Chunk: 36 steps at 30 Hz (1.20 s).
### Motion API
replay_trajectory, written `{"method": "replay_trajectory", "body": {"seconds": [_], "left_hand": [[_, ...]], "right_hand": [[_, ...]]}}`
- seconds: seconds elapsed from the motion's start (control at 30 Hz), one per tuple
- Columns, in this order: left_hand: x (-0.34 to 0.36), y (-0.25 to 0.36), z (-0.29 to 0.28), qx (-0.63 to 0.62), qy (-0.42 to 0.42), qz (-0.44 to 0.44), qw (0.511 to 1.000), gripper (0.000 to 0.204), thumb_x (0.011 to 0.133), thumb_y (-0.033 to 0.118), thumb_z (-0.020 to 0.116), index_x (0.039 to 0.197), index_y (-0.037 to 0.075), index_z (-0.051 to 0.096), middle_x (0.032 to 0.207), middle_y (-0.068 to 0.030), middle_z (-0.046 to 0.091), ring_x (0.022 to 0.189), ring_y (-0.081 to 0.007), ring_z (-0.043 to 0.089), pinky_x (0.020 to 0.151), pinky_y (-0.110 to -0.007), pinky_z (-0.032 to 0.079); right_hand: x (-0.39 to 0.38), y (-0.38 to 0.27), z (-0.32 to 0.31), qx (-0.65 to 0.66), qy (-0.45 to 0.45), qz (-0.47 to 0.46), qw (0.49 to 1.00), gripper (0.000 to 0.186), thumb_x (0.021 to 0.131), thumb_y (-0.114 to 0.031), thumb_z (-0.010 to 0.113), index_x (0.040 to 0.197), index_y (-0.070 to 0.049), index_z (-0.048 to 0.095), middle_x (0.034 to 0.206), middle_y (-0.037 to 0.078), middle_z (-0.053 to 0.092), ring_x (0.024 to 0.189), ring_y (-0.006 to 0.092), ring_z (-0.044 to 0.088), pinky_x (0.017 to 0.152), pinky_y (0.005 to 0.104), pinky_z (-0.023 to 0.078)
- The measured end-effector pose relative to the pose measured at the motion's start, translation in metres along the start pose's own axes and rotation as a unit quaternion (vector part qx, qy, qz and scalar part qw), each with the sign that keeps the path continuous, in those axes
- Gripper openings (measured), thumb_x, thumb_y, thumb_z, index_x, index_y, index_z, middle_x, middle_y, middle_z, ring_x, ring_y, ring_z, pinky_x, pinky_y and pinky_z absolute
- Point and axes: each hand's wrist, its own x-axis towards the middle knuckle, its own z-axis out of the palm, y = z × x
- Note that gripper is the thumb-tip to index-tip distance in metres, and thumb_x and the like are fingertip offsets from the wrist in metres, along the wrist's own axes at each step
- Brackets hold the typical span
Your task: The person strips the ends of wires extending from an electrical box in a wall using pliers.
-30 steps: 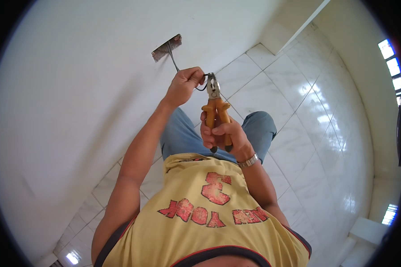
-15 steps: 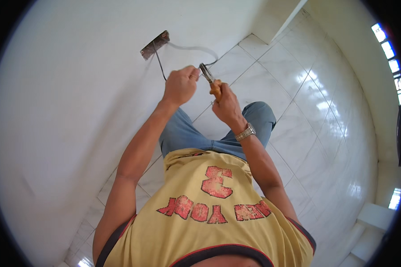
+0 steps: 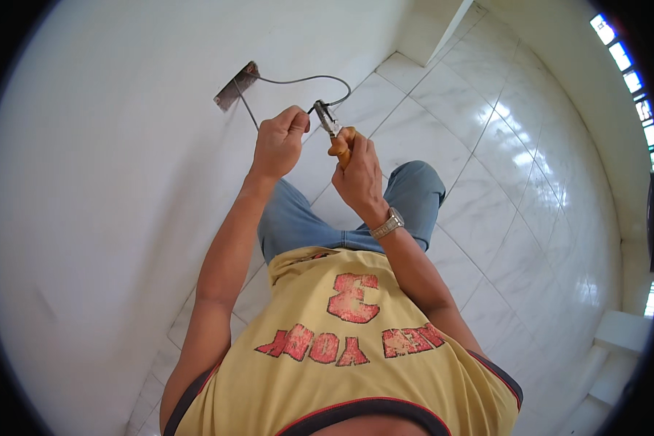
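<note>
My right hand (image 3: 359,176) is closed round the orange handles of a pair of pliers (image 3: 328,120), whose metal jaws point up and away from me. A thin grey cable (image 3: 318,76) leaves a recessed wall box (image 3: 229,94), loops out to the right and bends back to the jaws. My left hand (image 3: 277,145) is closed in a pinch on a dark stretch of cable just left of the jaws. A second cable strand (image 3: 247,109) runs from the box down behind my left hand, which hides its end.
The white wall (image 3: 109,160) rises close on my left. Glossy marbled floor tiles (image 3: 479,196) spread to the right. My bent knees, in blue jeans (image 3: 414,192), are beneath my hands. A wall corner (image 3: 429,33) juts out at the far side.
Both hands and the pliers have shifted slightly left in view. The pliers' jaws have come closer to my left hand. The looped cable, blurred before, now shows sharply.
</note>
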Motion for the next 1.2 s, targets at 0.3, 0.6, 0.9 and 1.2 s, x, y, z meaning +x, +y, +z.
{"method": "replay_trajectory", "body": {"seconds": [0.3,0.6,0.9,1.2], "left_hand": [[-0.007,-0.037,0.008,-0.15,-0.015,0.047,0.987,0.037,0.105,0.033,0.057,0.084,0.002,0.057,0.067,-0.0027,0.051,0.066,-0.0101,0.044,0.061,-0.028,0.04],[-0.01,0.006,-0.009,-0.03,0.006,0.029,0.999,0.033,0.105,0.025,0.054,0.082,0.003,0.058,0.061,-0.0013,0.05,0.058,-0.011,0.041,0.054,-0.03,0.037],[-0.018,0.014,-0.012,-0.057,0.02,0.037,0.997,0.028,0.107,0.026,0.053,0.093,0.003,0.062,0.068,0.0009,0.055,0.061,-0.0073,0.041,0.055,-0.027,0.036],[-0.008,-0.001,-0.007,-0.109,-0.016,0.038,0.993,0.026,0.107,0.022,0.052,0.092,0.004,0.061,0.068,0.0006,0.056,0.06,-0.0081,0.043,0.055,-0.026,0.038]], "right_hand": [[-0.008,-0.034,-0.051,0.557,-0.364,0.349,0.66,0.046,0.074,-0.001,0.054,0.119,0.001,0.055,0.083,0.008,0.061,0.064,0.0193,0.06,0.06,0.0332,0.051],[-0.005,-0.008,-0.012,0.298,-0.176,0.111,0.932,0.036,0.08,0.0,0.057,0.116,0.0,0.058,0.078,0.009,0.06,0.064,0.0237,0.056,0.063,0.0365,0.047],[-0.001,-0.045,-0.068,0.495,-0.355,0.279,0.742,0.044,0.074,-0.004,0.059,0.117,0.005,0.057,0.073,0.005,0.059,0.06,0.0129,0.057,0.053,0.0267,0.043],[-0.004,-0.036,-0.075,0.579,-0.389,0.303,0.649,0.043,0.074,-0.002,0.054,0.117,0.002,0.056,0.082,0.01,0.064,0.065,0.0196,0.063,0.057,0.0325,0.05]]}}
